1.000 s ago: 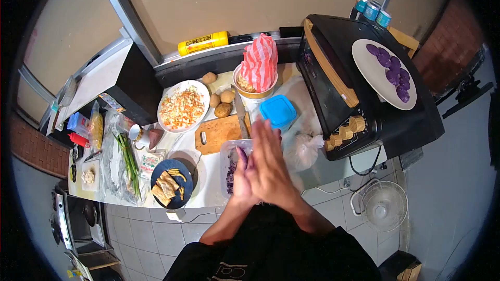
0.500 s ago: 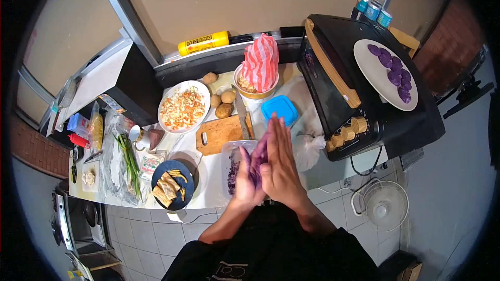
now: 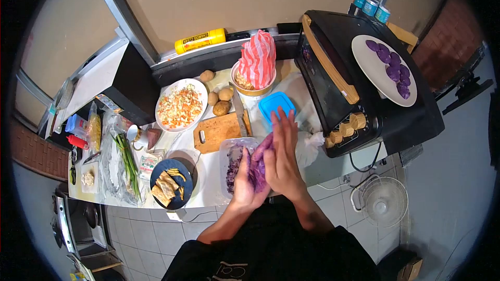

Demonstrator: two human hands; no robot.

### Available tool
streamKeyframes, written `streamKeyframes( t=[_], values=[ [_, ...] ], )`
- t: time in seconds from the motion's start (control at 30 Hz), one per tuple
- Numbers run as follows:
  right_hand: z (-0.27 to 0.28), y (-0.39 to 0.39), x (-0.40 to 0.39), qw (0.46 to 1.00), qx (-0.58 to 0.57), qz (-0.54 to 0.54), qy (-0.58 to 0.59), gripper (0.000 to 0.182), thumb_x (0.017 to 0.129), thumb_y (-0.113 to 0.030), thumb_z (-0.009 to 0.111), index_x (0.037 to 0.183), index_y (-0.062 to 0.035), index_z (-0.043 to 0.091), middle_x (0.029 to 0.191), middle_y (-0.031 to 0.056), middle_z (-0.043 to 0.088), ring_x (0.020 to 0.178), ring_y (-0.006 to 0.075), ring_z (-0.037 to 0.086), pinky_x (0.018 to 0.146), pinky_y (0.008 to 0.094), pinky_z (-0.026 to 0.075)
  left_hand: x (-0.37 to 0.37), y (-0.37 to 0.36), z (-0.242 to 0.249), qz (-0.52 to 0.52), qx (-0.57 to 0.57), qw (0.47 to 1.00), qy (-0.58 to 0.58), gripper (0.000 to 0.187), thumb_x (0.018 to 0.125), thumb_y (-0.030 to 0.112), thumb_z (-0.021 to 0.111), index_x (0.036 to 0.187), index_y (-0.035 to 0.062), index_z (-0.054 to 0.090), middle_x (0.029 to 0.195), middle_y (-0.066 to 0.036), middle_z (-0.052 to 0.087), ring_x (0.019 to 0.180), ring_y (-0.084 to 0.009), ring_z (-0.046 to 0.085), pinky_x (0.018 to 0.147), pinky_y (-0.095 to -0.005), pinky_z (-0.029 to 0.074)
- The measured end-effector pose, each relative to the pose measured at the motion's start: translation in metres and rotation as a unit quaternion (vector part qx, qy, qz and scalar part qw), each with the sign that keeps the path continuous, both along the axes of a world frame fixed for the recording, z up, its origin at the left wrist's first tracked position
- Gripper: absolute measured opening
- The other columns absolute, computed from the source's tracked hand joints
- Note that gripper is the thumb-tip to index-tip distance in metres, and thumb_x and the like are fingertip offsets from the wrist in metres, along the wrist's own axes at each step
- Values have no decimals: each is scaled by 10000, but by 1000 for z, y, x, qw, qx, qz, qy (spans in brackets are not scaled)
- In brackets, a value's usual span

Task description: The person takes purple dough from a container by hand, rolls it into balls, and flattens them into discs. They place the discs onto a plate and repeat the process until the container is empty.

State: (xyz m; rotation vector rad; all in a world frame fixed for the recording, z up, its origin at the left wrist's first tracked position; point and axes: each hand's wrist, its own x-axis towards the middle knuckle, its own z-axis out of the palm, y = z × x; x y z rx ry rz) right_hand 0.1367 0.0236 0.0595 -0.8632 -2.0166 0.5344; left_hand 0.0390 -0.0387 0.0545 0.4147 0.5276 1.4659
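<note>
- Black toaster oven (image 3: 385,122), at the right of the table.
- Cream oval plate (image 3: 366,67) on the oven's top, bearing purple patties (image 3: 392,58).
- Clear plastic container (image 3: 225,160) beside the left hand, with purple mash inside.
- Right hand (image 3: 285,166): fingers straight, palm facing the other.
- Left hand (image 3: 249,184): loosely cupped, thumb raised.
- Purple lump (image 3: 258,170): between the palms, partly hidden; which palm bears it, I cannot tell.

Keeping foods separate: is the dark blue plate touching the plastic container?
Apart: the head view shows white tabletop between the dark blue plate and the plastic container.
</note>
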Motion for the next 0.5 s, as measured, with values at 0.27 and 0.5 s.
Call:
streamKeyframes(
  t=[0.27,0.5],
  values=[
    [-2,0,10,989,-51,-13,138,532,992,-146,515,1462,64,379,1489,280,361,1414,482,320,1168,562,259,-6,6,-8,13,-44,998,-31,605,1096,420,358,1460,-58,421,1505,-180,480,1396,-291,458,1198,-420,328],
    [1,-13,16,998,-29,15,61,676,890,-221,725,1443,29,427,1441,289,363,1400,476,325,1147,544,291,-19,12,-10,110,-108,985,-76,521,1107,333,389,1340,-122,488,1404,-254,542,1321,-314,537,1142,-419,464]
  ],
)
